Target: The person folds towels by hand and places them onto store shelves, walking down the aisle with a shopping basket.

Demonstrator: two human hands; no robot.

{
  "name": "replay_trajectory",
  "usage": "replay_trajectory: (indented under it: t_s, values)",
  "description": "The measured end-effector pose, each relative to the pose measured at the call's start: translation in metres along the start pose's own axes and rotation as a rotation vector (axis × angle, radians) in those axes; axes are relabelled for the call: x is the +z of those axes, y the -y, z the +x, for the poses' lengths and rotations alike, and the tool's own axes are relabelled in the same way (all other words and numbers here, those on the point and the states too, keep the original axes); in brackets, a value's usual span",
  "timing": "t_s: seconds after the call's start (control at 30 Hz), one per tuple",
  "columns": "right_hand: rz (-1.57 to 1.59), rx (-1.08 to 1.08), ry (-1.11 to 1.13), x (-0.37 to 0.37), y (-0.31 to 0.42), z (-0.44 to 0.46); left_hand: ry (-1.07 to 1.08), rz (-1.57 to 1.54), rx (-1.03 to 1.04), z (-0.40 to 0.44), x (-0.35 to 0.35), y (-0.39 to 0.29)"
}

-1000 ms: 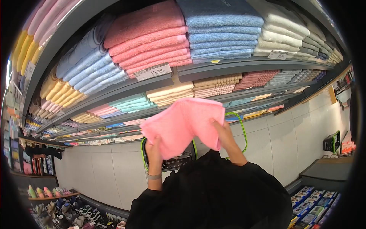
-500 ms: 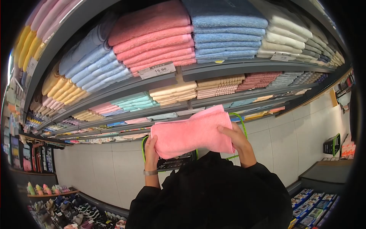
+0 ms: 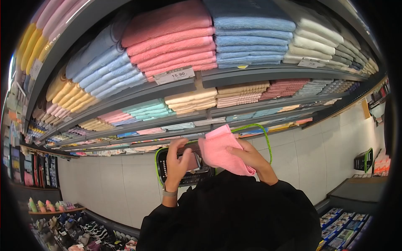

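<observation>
A pink towel (image 3: 224,151), folded over on itself, hangs in front of me. My right hand (image 3: 247,155) grips it along its right side, thumb on top. To its left, my left hand (image 3: 177,161) holds nothing; the fingers are apart and bent toward the towel, slightly blurred. A watch or band (image 3: 169,193) circles the left wrist. Beneath the left hand is a black shopping basket (image 3: 162,170) with a bright green rim, partly hidden by the hand and my dark clothing. Some items lie inside it, too covered to name.
Shelves of folded towels stand ahead, with pink towels (image 3: 171,37) and blue towels (image 3: 255,39) on the upper shelf above a price tag (image 3: 175,75). A green-edged loop (image 3: 266,138) rises at right. Another basket (image 3: 363,160) sits on the floor. Shoes (image 3: 79,232) fill a low display behind left.
The left hand has let go of the towel's left end and moved slightly right. The towel, spread between both hands before, is now folded smaller in the right hand.
</observation>
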State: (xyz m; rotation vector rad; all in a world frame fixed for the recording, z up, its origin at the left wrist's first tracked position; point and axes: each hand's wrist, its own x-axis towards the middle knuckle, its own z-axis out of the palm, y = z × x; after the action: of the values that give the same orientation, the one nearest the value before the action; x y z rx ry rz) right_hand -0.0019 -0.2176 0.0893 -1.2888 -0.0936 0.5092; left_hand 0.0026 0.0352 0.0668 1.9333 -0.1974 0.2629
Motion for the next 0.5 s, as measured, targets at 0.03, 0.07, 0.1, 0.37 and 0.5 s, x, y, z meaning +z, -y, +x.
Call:
replay_trajectory:
  t_s: [0.03,0.07,0.1,0.37,0.5]
  values:
    - [-0.062,-0.019,0.024,0.003,-0.002,0.003,0.072,0.045,0.12,0.005,0.001,-0.026]
    - [-0.089,-0.037,0.048,0.006,-0.005,0.005,0.132,0.091,0.23,0.007,0.006,-0.038]
    - [-0.117,-0.056,0.069,0.008,-0.009,0.007,0.15,0.082,0.248,0.008,0.014,-0.043]
    - [-0.055,-0.036,0.136,0.01,-0.025,0.007,0.194,-0.057,0.184,-0.005,0.041,-0.03]
    - [0.422,0.202,0.046,0.014,-0.033,0.013,0.188,-0.065,0.185,-0.008,0.042,-0.028]
